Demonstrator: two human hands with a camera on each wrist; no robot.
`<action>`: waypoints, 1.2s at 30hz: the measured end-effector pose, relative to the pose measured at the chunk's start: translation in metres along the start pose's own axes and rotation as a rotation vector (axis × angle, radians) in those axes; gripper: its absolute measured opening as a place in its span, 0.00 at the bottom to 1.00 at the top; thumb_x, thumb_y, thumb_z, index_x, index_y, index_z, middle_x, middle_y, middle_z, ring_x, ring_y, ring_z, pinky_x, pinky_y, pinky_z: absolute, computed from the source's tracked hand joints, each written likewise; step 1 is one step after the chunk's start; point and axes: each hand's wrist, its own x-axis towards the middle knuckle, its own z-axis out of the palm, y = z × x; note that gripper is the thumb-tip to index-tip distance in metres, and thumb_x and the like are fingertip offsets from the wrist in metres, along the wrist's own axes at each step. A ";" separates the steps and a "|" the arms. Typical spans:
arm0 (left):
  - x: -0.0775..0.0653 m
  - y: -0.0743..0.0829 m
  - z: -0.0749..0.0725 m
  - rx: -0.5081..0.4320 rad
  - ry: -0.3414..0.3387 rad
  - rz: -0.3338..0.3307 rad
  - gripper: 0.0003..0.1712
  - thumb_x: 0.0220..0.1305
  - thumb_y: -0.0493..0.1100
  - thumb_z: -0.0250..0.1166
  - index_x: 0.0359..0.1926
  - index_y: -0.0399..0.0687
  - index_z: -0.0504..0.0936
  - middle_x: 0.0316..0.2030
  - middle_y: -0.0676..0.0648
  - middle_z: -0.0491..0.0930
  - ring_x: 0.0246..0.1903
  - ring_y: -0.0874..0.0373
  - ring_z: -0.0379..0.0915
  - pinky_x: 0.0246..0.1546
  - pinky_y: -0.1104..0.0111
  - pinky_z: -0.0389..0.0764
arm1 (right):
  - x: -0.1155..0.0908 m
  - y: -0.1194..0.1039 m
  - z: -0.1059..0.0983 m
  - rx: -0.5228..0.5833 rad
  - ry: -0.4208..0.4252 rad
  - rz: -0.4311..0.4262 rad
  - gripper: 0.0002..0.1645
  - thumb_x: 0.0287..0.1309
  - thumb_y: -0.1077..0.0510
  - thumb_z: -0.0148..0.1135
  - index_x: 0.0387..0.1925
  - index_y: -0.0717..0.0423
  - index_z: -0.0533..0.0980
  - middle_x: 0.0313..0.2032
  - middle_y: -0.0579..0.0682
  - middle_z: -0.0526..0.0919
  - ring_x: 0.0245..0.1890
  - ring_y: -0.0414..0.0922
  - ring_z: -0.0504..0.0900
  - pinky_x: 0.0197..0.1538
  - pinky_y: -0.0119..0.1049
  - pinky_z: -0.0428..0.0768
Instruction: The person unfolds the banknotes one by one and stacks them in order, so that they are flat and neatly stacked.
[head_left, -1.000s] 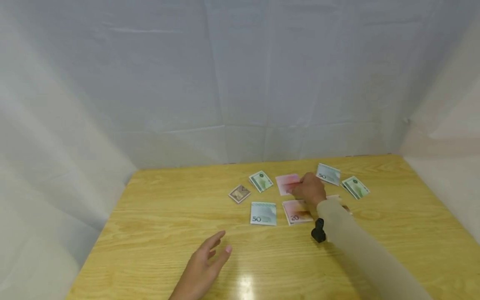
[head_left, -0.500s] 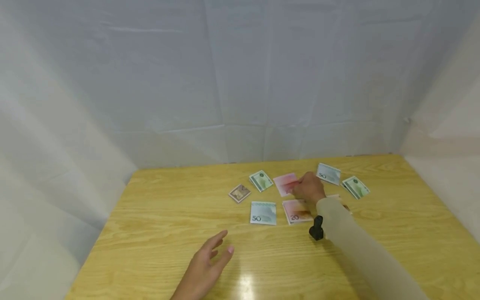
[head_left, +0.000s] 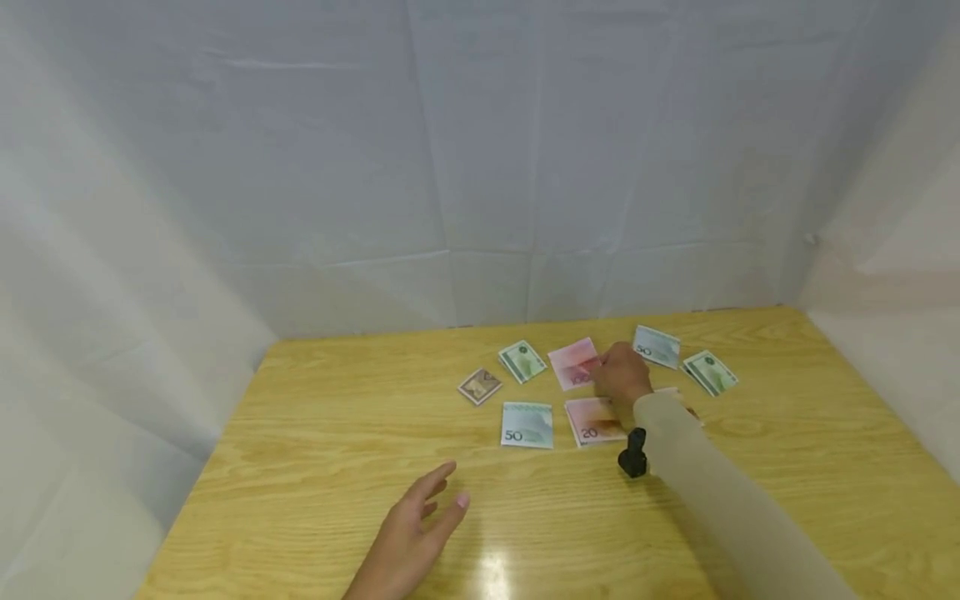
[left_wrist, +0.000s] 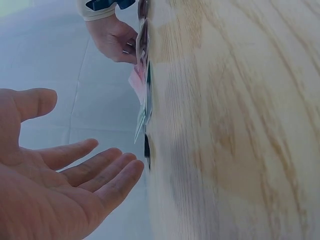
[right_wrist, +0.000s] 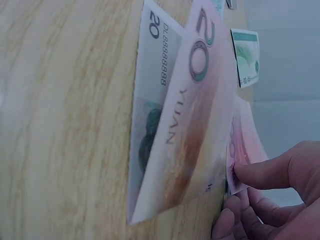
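Observation:
My right hand [head_left: 604, 372] reaches over the far middle of the wooden table [head_left: 315, 450] and pinches the right edge of a folded red banknote [head_left: 572, 363]. In the right wrist view the thumb lies on top of that red banknote [right_wrist: 242, 145] and curled fingers [right_wrist: 226, 226] sit beneath it. Just before it lies a folded pink 20 note [head_left: 592, 422], which shows close up [right_wrist: 186, 115] in the right wrist view. My left hand [head_left: 448, 488] hovers open, palm up [left_wrist: 65, 190], near the table's front and holds nothing.
Other folded notes lie around: a brown one [head_left: 479, 386], a green one [head_left: 522, 361], a 50 [head_left: 527, 426], another 50 [head_left: 657, 347], and a green one [head_left: 710, 372] at the right. A black wrist camera [head_left: 634, 454] sits on the right sleeve. White cloth walls enclose the table.
My right hand has closed on the red note's edge and tipped it up slightly. The left hand has barely moved.

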 end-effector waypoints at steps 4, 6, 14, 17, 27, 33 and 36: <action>0.002 0.002 0.000 0.006 -0.008 0.010 0.39 0.73 0.64 0.57 0.74 0.47 0.65 0.71 0.33 0.63 0.64 0.24 0.63 0.55 0.36 0.78 | 0.001 0.003 -0.005 0.047 -0.005 -0.035 0.12 0.62 0.65 0.54 0.25 0.64 0.78 0.23 0.52 0.76 0.25 0.47 0.72 0.24 0.35 0.70; 0.003 0.002 0.000 0.006 -0.012 0.017 0.39 0.73 0.64 0.57 0.74 0.47 0.65 0.72 0.33 0.63 0.65 0.25 0.63 0.56 0.36 0.78 | 0.000 0.004 -0.009 0.081 0.002 -0.058 0.12 0.61 0.67 0.52 0.23 0.65 0.77 0.22 0.51 0.75 0.24 0.47 0.71 0.22 0.34 0.68; 0.006 0.002 0.002 -0.001 -0.019 0.038 0.40 0.73 0.64 0.57 0.74 0.46 0.64 0.72 0.33 0.63 0.66 0.27 0.63 0.58 0.36 0.76 | -0.011 -0.001 -0.027 0.256 -0.010 -0.078 0.16 0.62 0.68 0.54 0.48 0.75 0.78 0.47 0.67 0.82 0.38 0.51 0.84 0.38 0.37 0.86; 0.006 0.003 0.003 -0.010 -0.024 0.047 0.39 0.73 0.63 0.57 0.74 0.45 0.64 0.72 0.33 0.63 0.67 0.28 0.62 0.59 0.36 0.75 | -0.016 -0.002 -0.034 0.273 -0.022 -0.098 0.17 0.62 0.68 0.55 0.49 0.75 0.77 0.45 0.66 0.82 0.37 0.50 0.85 0.42 0.40 0.88; 0.009 0.005 0.008 -0.070 -0.057 0.136 0.38 0.75 0.57 0.58 0.73 0.37 0.63 0.70 0.33 0.65 0.68 0.33 0.62 0.66 0.40 0.70 | -0.056 -0.006 -0.041 0.379 -0.117 -0.101 0.14 0.65 0.69 0.57 0.49 0.74 0.75 0.41 0.61 0.79 0.36 0.47 0.83 0.46 0.45 0.88; 0.011 0.003 0.013 -0.136 -0.068 0.172 0.36 0.75 0.52 0.59 0.72 0.34 0.63 0.67 0.32 0.69 0.66 0.35 0.66 0.66 0.44 0.72 | -0.084 -0.003 -0.033 0.402 -0.168 -0.093 0.12 0.64 0.68 0.60 0.47 0.72 0.75 0.40 0.60 0.78 0.34 0.47 0.83 0.43 0.42 0.89; 0.013 0.001 0.015 -0.176 -0.072 0.185 0.35 0.75 0.50 0.60 0.72 0.32 0.63 0.65 0.32 0.71 0.64 0.37 0.69 0.66 0.48 0.74 | -0.097 0.000 -0.027 0.435 -0.195 -0.079 0.13 0.63 0.68 0.62 0.48 0.71 0.75 0.40 0.60 0.78 0.33 0.48 0.83 0.42 0.42 0.89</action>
